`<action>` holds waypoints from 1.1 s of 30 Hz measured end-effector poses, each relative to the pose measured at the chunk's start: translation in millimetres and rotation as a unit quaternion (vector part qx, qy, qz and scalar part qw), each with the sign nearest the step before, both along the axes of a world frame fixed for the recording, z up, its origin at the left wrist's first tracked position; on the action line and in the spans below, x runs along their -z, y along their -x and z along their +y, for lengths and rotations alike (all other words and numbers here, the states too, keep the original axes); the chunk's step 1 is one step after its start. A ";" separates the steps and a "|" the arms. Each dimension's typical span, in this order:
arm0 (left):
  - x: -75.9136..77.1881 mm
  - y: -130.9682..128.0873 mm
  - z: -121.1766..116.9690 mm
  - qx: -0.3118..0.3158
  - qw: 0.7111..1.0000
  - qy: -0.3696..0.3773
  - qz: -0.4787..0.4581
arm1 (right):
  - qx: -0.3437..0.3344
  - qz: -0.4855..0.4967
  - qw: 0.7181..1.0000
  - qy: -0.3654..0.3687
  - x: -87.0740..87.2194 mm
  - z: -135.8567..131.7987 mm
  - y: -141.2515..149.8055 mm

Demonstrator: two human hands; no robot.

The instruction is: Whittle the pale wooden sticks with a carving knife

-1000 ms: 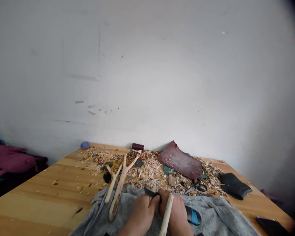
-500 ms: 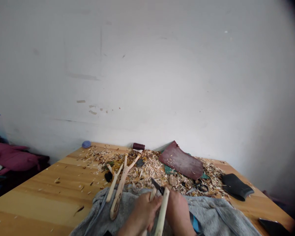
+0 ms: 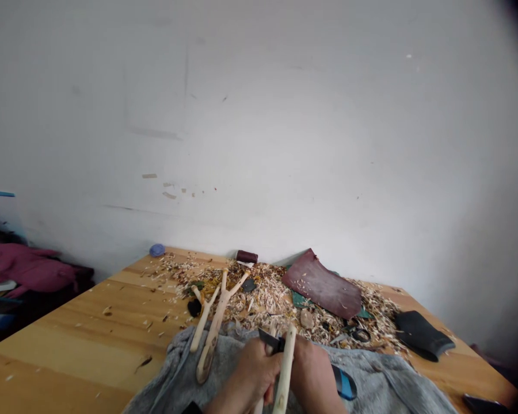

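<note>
My right hand (image 3: 314, 371) is closed around a knife (image 3: 344, 383) with a black and blue handle. Its dark blade points left, across the far prong of a forked wooden stick (image 3: 285, 371). The fingers of my left hand (image 3: 254, 368) wrap round that pale, peeled stick, with the thumb close by the blade. One prong rises in front of my right hand; the lower part of the stick is mostly hidden. Left of my hands, a larger wooden fork (image 3: 216, 328) and a smaller wooden fork (image 3: 202, 325) lie with their handles on a grey towel (image 3: 371, 379).
Wood shavings (image 3: 267, 293) cover the table's back half. Among them lie maroon leather (image 3: 323, 284), a thread spool (image 3: 247, 257), scissors (image 3: 360, 334) and a tan disc (image 3: 306, 318). A black folded piece (image 3: 423, 334) and a phone-like dark object (image 3: 483, 403) lie right. A wall stands behind.
The knife blade has shifted slightly down and left, and more of its blue handle shows beside my right hand. The whole view has swung a little to the left.
</note>
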State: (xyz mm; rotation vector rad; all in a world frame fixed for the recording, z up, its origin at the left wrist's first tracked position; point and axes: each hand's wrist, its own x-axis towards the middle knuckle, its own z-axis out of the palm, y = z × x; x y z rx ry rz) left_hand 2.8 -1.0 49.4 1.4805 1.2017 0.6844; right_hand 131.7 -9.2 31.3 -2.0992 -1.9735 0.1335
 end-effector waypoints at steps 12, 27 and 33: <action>14.7 -0.7 4.7 0.016 1.000 -0.023 0.004 | 0.024 -0.035 0.999 0.031 -7.3 -1.7 3.0; 7.1 -2.2 6.1 -0.015 0.998 -0.019 0.055 | 0.039 -0.096 0.994 -0.022 -7.7 -3.4 11.2; 6.7 -3.3 5.9 -0.032 0.998 0.000 0.056 | 0.095 -0.094 0.991 -0.027 -5.4 9.5 -1.9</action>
